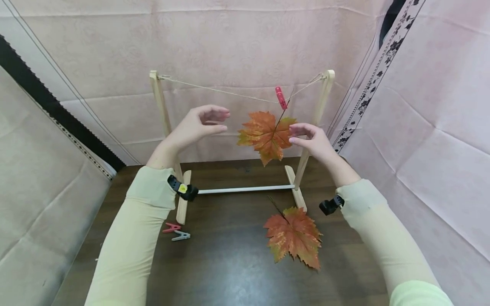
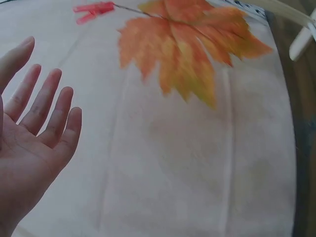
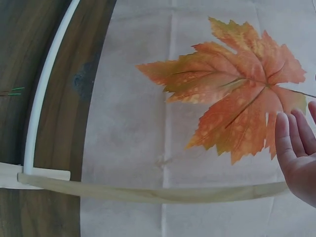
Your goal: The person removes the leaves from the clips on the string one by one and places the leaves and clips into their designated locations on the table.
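Observation:
An orange maple leaf (image 1: pixel 265 135) hangs by its stem from a string (image 1: pixel 222 90), held there by a red clothespin (image 1: pixel 281 97). My right hand (image 1: pixel 313 141) is at the leaf's right edge, fingers loosely bent and overlapping it in the head view. To the left of the leaf, my left hand (image 1: pixel 203 123) is in the air with fingers relaxed and nothing in them. In the left wrist view its palm (image 2: pixel 37 143) faces up, apart from the leaf. A second maple leaf (image 1: pixel 294 238) lies flat on the table (image 1: pixel 229 263).
The string spans two wooden posts (image 1: pixel 325 91) on flat feet (image 1: pixel 183 208), joined low by a white rod (image 1: pixel 245 189). A red clothespin (image 1: pixel 172 228) and a grey clothespin (image 1: pixel 181 236) lie by the left foot. Pale cloth (image 1: pixel 245 42) surrounds the table.

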Tool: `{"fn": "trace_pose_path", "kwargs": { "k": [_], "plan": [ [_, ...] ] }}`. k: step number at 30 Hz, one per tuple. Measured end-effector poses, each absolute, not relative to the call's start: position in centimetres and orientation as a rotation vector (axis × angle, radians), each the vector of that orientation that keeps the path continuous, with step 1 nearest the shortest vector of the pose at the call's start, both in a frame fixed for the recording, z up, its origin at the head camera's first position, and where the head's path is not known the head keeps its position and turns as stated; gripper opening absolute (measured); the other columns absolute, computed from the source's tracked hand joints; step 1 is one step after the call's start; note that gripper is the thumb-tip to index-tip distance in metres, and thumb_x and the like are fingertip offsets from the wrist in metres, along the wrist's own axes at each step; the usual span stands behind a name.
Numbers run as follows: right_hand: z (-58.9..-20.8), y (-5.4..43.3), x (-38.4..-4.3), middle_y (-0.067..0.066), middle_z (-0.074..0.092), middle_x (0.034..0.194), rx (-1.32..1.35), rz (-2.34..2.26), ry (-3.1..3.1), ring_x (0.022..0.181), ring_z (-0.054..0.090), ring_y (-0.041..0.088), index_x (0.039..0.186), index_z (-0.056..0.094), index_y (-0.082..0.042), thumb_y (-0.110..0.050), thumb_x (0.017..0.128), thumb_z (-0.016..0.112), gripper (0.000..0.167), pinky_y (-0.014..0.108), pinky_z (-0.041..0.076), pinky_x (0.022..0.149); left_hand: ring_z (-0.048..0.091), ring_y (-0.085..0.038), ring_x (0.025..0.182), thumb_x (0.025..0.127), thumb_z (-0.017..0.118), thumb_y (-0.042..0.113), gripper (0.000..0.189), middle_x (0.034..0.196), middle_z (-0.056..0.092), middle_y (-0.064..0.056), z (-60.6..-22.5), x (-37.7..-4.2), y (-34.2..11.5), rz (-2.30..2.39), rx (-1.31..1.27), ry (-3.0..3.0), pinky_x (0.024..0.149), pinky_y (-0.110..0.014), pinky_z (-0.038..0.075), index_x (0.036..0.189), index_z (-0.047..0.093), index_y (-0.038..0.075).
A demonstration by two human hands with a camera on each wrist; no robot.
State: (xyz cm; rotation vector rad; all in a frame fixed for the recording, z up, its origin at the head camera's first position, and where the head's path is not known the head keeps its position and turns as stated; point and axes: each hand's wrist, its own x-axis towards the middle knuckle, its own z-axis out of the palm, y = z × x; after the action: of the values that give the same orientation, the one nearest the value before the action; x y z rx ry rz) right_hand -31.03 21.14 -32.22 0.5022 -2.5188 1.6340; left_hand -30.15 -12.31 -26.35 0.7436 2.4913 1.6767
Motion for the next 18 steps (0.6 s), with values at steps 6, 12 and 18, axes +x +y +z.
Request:
{"fn": "trace_pose_path", "kwargs": {
  "k": [6,12,18],
  "plan": [
    [-31.3,20.2,-31.4,0.017,0.058,0.122,0.443,1.685,-2.366,0.098,0.057,0.008,0.126,0.053,0.001,-0.008,0.085,0.066,0.044,0.014,0.047,0.08,0.055,-0.016,0.117,0.085,0.068,0.011,0.043,0.13,0.058,-0.009,-24.4,-30.5,-9.7,1.79,0.852,2.424,0.097,-0.032,0.047,0.126,0.055,0.007],
    [-30.3,19.4,-31.9,0.015,0.059,0.123,0.38,1.658,-2.346,0.1,0.056,0.008,0.125,0.056,-0.002,-0.011,0.085,0.067,0.042,0.017,0.046,0.085,0.054,-0.014,0.118,0.086,0.068,0.013,0.043,0.129,0.059,-0.006,-22.8,-31.0,-7.4,1.854,0.917,2.394,0.098,-0.029,0.046,0.126,0.055,0.008],
    [-29.9,18.8,-32.1,0.017,0.054,0.131,0.347,1.639,-2.358,0.119,0.051,0.022,0.128,0.053,-0.001,-0.012,0.086,0.067,0.046,0.03,0.044,0.099,0.056,-0.014,0.115,0.086,0.068,0.017,0.043,0.128,0.059,-0.005,-22.3,-31.5,-5.2,1.888,0.918,2.407,0.097,-0.029,0.046,0.126,0.055,0.01]
  ]
}}
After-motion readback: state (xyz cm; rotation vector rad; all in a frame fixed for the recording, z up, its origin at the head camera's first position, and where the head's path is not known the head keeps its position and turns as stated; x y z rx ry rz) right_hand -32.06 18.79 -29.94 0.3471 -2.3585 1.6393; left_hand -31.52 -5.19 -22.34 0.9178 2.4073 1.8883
